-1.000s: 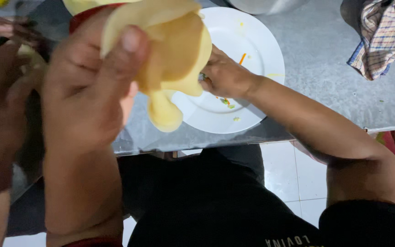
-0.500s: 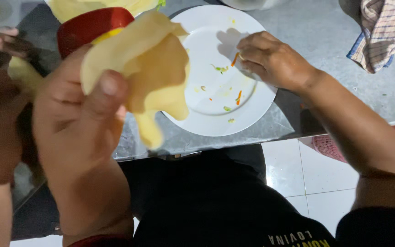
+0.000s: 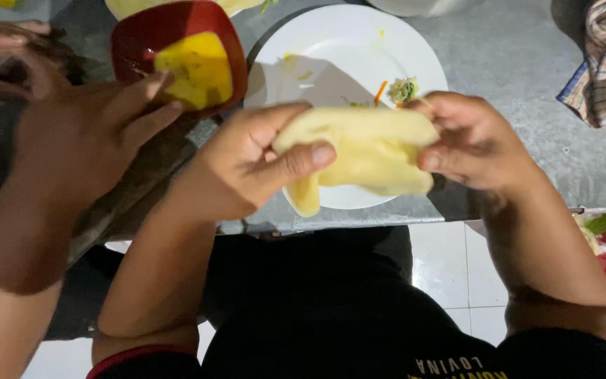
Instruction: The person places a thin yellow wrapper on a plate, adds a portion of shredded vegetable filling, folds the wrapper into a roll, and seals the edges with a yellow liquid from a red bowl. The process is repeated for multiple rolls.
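Wrapper (image 3: 362, 151) | left grip (image 3: 247, 165) pinches one end | right grip (image 3: 468, 140) the other

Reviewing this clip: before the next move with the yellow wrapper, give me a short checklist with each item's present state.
1. Left hand grips the yellow dough wrapper: ok.
2. Right hand grips its other end: ok.
3. Wrapper held above the white plate: ok.
4. Filling sealed inside the wrapper: cannot tell.
5. Vegetable scraps lie on the plate, outside the wrapper: not ok.
6. Another person's hand is apart from the wrapper, by the red bowl: ok.
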